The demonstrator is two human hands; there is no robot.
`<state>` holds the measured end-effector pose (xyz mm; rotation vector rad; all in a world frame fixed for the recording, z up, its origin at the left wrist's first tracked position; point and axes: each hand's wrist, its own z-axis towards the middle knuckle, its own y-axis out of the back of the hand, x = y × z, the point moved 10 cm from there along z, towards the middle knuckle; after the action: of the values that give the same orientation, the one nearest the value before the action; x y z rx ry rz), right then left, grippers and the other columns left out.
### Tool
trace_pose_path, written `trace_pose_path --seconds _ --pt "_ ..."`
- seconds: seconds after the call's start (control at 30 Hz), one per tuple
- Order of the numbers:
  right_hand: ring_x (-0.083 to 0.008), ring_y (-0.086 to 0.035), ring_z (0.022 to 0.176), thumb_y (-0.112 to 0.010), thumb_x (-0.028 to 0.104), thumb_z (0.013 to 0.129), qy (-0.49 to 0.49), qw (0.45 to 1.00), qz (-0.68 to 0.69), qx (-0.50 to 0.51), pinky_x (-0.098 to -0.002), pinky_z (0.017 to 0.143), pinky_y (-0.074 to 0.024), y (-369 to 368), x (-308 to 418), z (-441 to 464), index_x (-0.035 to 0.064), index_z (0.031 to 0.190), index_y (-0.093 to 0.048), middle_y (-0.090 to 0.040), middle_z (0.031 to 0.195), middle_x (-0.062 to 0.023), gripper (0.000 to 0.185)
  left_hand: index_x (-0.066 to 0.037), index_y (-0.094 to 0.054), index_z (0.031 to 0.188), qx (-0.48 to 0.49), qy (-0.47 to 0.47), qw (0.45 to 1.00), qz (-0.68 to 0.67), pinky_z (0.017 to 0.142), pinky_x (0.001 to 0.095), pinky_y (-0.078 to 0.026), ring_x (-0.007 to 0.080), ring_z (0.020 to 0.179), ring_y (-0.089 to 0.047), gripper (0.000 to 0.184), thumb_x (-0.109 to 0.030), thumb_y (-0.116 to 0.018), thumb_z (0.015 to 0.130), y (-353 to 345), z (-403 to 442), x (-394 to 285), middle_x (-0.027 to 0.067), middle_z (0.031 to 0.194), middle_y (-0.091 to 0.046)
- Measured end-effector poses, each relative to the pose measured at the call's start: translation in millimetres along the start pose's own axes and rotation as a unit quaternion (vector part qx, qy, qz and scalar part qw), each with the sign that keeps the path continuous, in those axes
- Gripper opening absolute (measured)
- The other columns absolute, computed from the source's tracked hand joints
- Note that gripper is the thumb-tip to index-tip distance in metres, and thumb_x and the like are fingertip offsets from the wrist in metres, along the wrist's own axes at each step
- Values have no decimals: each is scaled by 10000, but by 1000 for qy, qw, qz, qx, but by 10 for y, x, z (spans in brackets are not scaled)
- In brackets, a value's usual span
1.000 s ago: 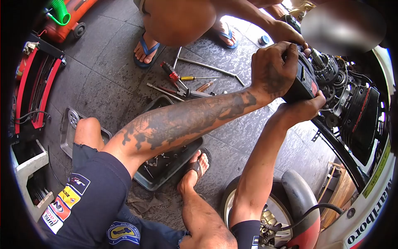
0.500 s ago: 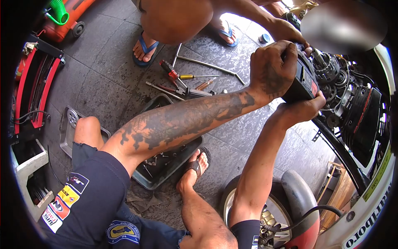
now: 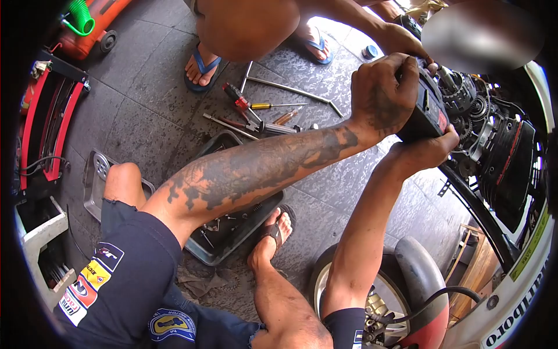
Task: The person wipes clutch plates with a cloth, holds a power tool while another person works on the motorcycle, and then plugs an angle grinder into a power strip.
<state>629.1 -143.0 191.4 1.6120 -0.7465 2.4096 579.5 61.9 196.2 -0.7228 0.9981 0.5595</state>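
Both of my hands hold a black cordless power tool, with a red marking on its battery end, beside the opened motorcycle engine. My left hand, on the tattooed arm, is closed in a fist around its handle. Lower down, my right hand grips the underside of the block-like end. The tool's tip is hidden behind the hands. Just beyond it are the engine's exposed clutch basket and gears. Another person's hand reaches to the engine from above.
On the floor lie a T-handle wrench, screwdrivers and a blue cap. A black tray with small parts sits under my left arm. A wheel and fender are below right. The other person's sandalled feet stand opposite.
Both hands stay on the tool and have shifted very slightly. The other person's hand keeps nearly the same place at the engine.
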Motion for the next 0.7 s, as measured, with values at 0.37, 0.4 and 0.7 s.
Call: trace_pose_path --seconds 0.37,0.4,0.7 --pt "-254 -608 836 -472 223 855 3 1000 1 0 -388 731 -553 -22 36 -28 -74 963 -581 -554 981 -176 335 -19 -660 823 9 28 999 -11 670 418 -495 375 715 -647 299 -253 -488 893 -9 -9 24 205 727 -640" --pt "-256 -610 845 -449 223 869 0 1000 -7 5 -382 755 -546 -45 46 -47 -61 991 -564 -559 987 -169 330 -19 -660 826 11 29 999 -13 671 418 -495 376 716 -646 299 -253 -487 894 -5 -10 28 205 728 -641" --pt "-252 -612 827 -466 241 862 -3 1000 -7 4 -381 731 -546 -29 20 -64 -66 988 -572 -563 988 -179 348 -18 -659 842 41 59 997 -9 676 418 -494 372 730 -647 335 -300 -490 905 -33 -21 89 214 749 -645"
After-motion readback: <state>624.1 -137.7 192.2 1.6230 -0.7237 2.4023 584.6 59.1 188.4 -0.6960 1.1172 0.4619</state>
